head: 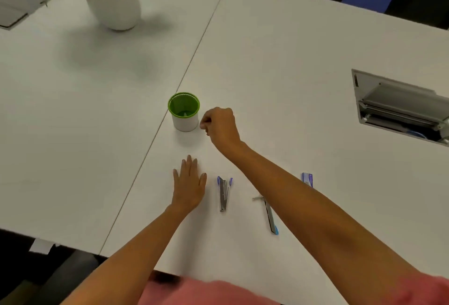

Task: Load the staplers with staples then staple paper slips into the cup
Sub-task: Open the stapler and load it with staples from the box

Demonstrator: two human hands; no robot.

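Hovering my right hand (pixel 220 126) just to the right of the cup (pixel 184 120), I have the fingers curled in toward the thumb, though I cannot tell whether they pinch a slip or nothing at all. The cup stands upright near the middle of the desk (pixel 291 61), beside the seam between the two tops. Something small and pale lies on its green bottom, too small to name. My left hand (pixel 189 183) lies open and flat on the desk, nearer the front edge, holding nothing. Just to its right is one stapler (pixel 224 194), splayed open in a V. The second stapler (pixel 270 214) lies further right, partly under my right forearm, and looks opened out too. The staple box (pixel 307 179) sits beyond that arm. I judge this to be the drop-into-the-cup step, or the moment just after it. If I do hold a slip, the next move is a short shift left over the rim and a release. If not, my right hand must go back toward the front edge for a stapler, without knocking the cup.
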